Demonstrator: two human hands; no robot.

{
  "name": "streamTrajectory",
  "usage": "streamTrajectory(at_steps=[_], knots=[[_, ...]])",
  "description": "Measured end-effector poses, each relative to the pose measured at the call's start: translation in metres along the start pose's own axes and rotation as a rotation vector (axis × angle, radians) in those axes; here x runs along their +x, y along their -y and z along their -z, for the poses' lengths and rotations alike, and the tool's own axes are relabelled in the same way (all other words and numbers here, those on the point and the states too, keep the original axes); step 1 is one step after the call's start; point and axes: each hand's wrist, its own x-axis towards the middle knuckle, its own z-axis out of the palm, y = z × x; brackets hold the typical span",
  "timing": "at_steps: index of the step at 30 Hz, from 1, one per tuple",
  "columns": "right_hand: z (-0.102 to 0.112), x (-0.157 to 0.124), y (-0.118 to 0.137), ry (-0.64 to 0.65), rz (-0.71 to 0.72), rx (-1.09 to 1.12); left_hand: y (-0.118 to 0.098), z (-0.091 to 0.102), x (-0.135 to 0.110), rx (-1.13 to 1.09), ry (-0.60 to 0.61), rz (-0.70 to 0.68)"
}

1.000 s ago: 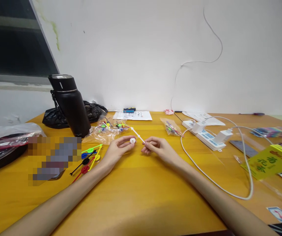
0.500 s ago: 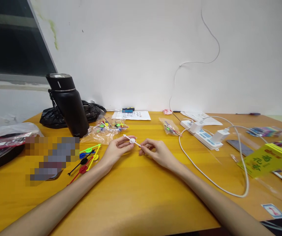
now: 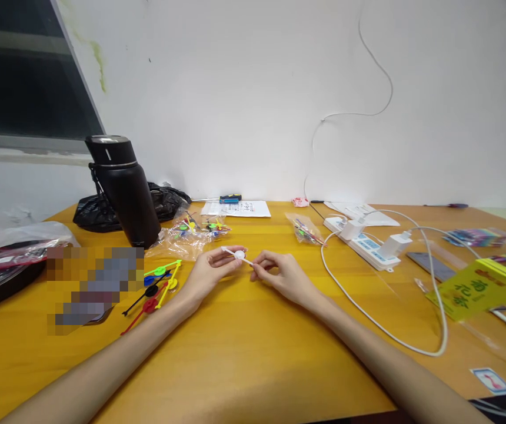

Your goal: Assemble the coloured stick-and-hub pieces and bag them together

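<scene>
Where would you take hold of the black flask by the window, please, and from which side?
Grip the flask around its smooth body below the lid, probably from its right, table-facing side. It stands upright and looks wide, so a full-hand wrap suits it. A black bag crowds it behind, and the strap hangs on its left.

Indoor scene, evenly and brightly lit; source appears to be overhead and somewhat behind the camera, though no lamp is in view. White wall (image 3: 253, 88) is near blown out at centre, falling to grey toward the corners. Table (image 3: 253, 341) shows a soft pale sheen along the near edge. Shadows are faint and diffuse under the forearms and beside the black flask (image 3: 125, 191). Window (image 3: 15, 70) at upper left is dark. Wide-angle distortion: table edge bows, flask leans. Centre sharp; edges slightly soft. A pixelated block (image 3: 96, 282) masks part of the left side.
</scene>
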Motion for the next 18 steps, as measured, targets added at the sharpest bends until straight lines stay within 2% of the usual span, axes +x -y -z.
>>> streamTrajectory(at_steps=[8, 18], knots=[[0.0008, -0.0005, 0.003, -0.01, 0.026, -0.073, 0.0006, -0.0008, 0.0011, -0.053, -0.025, -0.017], [-0.0002, -0.0011, 0.0065, 0.03, 0.04, -0.068, -0.001, -0.002, -0.0006, -0.015, -0.056, 0.004]])
